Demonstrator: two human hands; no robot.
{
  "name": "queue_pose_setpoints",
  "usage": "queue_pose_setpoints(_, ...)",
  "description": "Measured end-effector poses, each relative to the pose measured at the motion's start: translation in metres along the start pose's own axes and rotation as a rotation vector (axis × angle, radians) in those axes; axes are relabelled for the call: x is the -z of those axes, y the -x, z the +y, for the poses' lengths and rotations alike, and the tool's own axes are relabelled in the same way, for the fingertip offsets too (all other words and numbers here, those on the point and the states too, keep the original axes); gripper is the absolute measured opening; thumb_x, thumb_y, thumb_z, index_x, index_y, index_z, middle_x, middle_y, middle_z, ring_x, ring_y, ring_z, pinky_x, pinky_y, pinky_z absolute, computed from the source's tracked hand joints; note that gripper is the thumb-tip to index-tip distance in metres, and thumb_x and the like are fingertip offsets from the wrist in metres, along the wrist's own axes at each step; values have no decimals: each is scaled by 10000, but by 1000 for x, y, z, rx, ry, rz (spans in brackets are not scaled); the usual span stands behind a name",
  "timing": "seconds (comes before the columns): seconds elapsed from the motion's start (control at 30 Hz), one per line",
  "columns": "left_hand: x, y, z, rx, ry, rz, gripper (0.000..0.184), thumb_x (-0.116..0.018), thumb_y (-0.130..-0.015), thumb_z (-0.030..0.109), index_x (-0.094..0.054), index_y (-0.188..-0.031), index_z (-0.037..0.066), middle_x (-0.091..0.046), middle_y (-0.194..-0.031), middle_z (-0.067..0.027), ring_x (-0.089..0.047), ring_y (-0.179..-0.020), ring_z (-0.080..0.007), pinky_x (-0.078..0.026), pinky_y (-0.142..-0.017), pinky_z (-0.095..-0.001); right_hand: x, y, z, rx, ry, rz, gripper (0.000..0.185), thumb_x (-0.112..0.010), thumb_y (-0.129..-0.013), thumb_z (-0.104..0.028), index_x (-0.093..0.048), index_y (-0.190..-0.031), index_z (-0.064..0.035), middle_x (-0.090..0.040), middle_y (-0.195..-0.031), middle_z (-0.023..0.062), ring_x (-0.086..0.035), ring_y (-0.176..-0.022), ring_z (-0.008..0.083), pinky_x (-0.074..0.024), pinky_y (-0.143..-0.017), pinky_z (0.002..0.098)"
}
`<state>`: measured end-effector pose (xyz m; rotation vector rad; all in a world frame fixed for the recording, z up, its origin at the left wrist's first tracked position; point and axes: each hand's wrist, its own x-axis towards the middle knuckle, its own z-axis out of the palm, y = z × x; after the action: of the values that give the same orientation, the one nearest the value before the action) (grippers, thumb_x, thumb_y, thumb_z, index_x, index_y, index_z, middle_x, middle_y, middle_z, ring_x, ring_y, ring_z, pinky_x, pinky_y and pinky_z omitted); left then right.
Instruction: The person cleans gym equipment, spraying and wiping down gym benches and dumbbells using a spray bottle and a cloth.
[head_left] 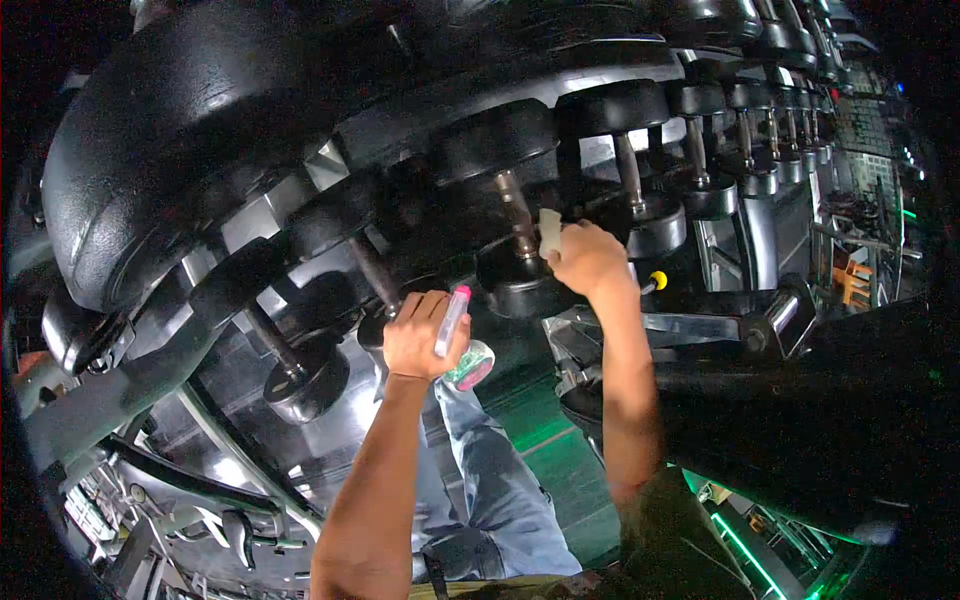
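My left hand (pixel 420 335) is closed around a spray bottle (pixel 473 366) with a pink tip and a clear, green-and-pink body. It is beside the handle of a black dumbbell (pixel 376 272) on the rack. My right hand (pixel 592 262) grips a pale cloth (pixel 550 233), partly hidden by the fingers. That cloth is just right of the metal handle of another dumbbell (pixel 516 214); whether they touch I cannot tell. A further dumbbell (pixel 628 170) stands behind the right hand.
More black dumbbells (pixel 697 150) line the rack toward the upper right. At the left are another dumbbell (pixel 275 340) and a large, rounded black form (pixel 170 130). A padded bench with a metal frame (pixel 720 335) lies to the right, near a yellow knob (pixel 659 280).
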<state>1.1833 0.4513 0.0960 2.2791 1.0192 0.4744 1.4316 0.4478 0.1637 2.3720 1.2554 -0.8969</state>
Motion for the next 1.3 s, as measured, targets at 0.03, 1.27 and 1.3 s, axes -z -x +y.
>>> queue_pose_setpoints(0.03,-2,0,-1,-3,5,22,264,-586,-805,287,-685,-899,62,-669,-934,-81,-626,-823,-275,-532,-690,-370,-1,4,-6,90,61,43,323,-634,-824,-279,-665,-958,13,-665,-1067,225,-641,-1007,376,-516,-889,449)
queue_pose_setpoints(1.27,0,-3,-1,-44,-15,16,278,-599,-807,319,-679,-888,65,-657,-940,-56,-608,-816,-256,-526,-678,-353,-31,-33,-5,328,-416,548,299,-741,-745,-225,-706,-1040,-253,-638,-1074,7,-653,-915,304,-558,-751,410)
queue_pose_setpoints(1.3,0,-3,-1,-44,-23,14,279,-599,-805,318,-678,-888,64,-657,-937,-56,-608,-817,-256,-526,-679,-354,-31,-26,0,287,-372,469,305,-753,-719,-238,-717,-1021,-263,-655,-1042,19,-660,-902,307,-560,-758,412)
